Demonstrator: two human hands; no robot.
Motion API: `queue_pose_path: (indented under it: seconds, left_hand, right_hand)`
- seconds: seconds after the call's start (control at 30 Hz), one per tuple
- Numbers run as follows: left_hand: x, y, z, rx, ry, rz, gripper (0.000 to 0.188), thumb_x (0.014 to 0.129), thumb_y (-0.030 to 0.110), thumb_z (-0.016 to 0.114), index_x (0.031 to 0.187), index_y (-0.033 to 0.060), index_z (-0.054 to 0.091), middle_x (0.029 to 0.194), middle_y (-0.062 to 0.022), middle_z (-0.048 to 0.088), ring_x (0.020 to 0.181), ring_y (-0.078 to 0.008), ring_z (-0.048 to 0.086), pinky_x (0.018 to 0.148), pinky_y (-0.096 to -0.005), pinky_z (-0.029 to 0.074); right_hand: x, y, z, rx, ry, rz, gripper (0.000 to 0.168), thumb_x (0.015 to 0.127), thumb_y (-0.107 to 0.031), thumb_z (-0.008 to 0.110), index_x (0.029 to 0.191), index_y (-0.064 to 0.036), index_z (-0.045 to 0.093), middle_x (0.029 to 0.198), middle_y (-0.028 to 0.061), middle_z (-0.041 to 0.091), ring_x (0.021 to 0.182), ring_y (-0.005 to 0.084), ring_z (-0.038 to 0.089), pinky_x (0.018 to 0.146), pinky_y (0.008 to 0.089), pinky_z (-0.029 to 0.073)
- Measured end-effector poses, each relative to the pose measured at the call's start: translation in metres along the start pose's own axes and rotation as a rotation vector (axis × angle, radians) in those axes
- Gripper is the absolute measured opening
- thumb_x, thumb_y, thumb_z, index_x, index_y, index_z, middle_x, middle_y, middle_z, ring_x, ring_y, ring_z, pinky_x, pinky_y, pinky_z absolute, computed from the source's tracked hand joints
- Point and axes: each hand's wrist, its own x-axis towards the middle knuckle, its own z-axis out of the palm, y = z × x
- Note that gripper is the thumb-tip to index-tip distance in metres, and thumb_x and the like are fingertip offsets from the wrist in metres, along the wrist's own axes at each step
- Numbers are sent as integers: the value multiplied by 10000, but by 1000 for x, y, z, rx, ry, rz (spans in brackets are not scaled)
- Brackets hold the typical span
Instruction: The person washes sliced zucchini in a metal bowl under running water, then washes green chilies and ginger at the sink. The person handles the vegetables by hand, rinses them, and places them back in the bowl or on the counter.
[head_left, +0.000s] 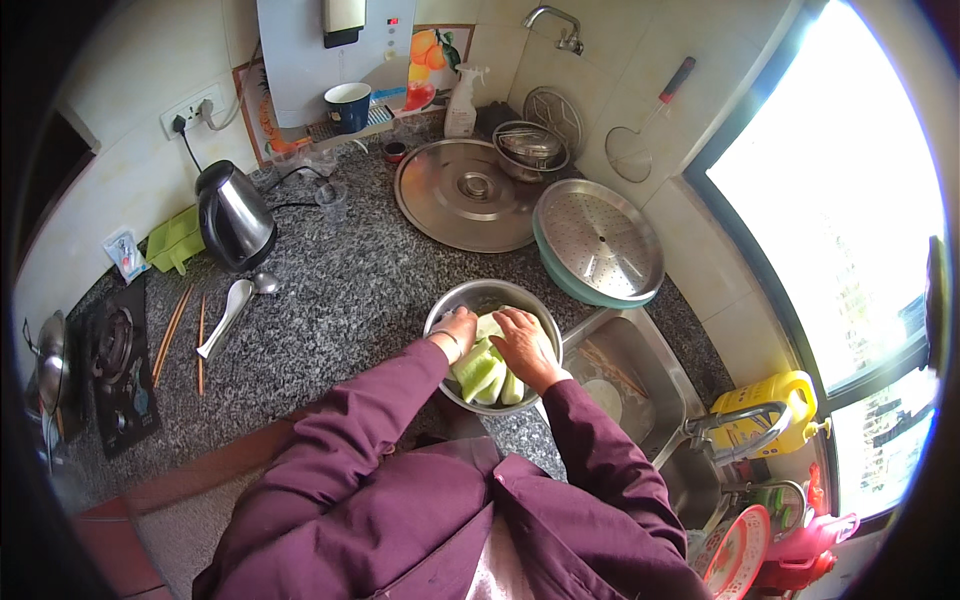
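Observation:
A stainless steel bowl (551, 311) stands at the front edge of the granite counter, beside the sink. Thick wedges of a pale green peeled vegetable (480, 371), perhaps gourd, fill much of it. Inside the bowl's left side is my left hand (459, 330), its fingers bent down against the wedges; their tips are hidden. My right hand (527, 349) reaches over the right rim, thumb and fingers spread around a whitish piece (489, 325) near the far side. A bracelet circles my left wrist.
Right of the bowl lies a steel sink (622, 375) with a curved faucet (750, 431). Behind are a large pot lid (457, 202) and a perforated steamer tray (600, 240) on a teal basin. Leftward are an electric kettle (236, 217), a spoon (229, 315), chopsticks (201, 345) and a gas hob (120, 375).

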Motion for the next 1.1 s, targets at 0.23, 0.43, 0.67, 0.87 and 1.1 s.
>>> queue_pose_path:
  seconds: [0.23, 0.43, 0.67, 0.87, 1.1]
  left_hand:
    - [19, 4, -11, -215, -112, -242, 347, 883, 116, 393, 1218, 33, 420, 1154, -269, 504, 1021, -406, 549, 834, -453, 468]
    - [4, -3, -6, -238, -76, -143, 463, 791, 51, 457, 1245, -19, 395, 1152, -264, 453, 1115, -382, 443, 936, -424, 388]
    - [13, 5, 1, 11, 20, -123, 232, 871, 99, 401, 1089, 40, 454, 932, -214, 583, 922, -358, 585, 786, -427, 477]
    - [38, 11, -4, -427, -48, -270, 260, 839, 97, 492, 1093, 54, 526, 979, -138, 606, 931, -282, 586, 793, -369, 483]
    - [-1, 11, -25, -273, -18, -132, 359, 863, 179, 498, 1190, 32, 494, 1156, -191, 501, 1090, -331, 481, 905, -394, 416]
  right_hand:
    - [44, 21, 17, -233, -433, 73, 497, 823, -457, 503, 1140, -77, 556, 1151, 147, 554, 1163, 310, 463, 947, 422, 379]
    - [48, 40, 36, -226, -511, 375, 448, 863, -457, 460, 1024, -70, 619, 962, 166, 623, 856, 329, 633, 719, 401, 510]
    - [23, 36, 22, -47, -511, 217, 530, 809, -456, 558, 1035, 24, 554, 1040, 228, 559, 957, 375, 568, 784, 425, 476]
    - [12, 32, 7, -141, -478, 311, 711, 795, -638, 470, 936, 54, 548, 814, 201, 618, 785, 353, 633, 702, 422, 499]
    - [4, 54, 26, 64, -346, 330, 572, 839, -526, 492, 876, 40, 572, 726, 205, 625, 726, 354, 629, 673, 426, 494]
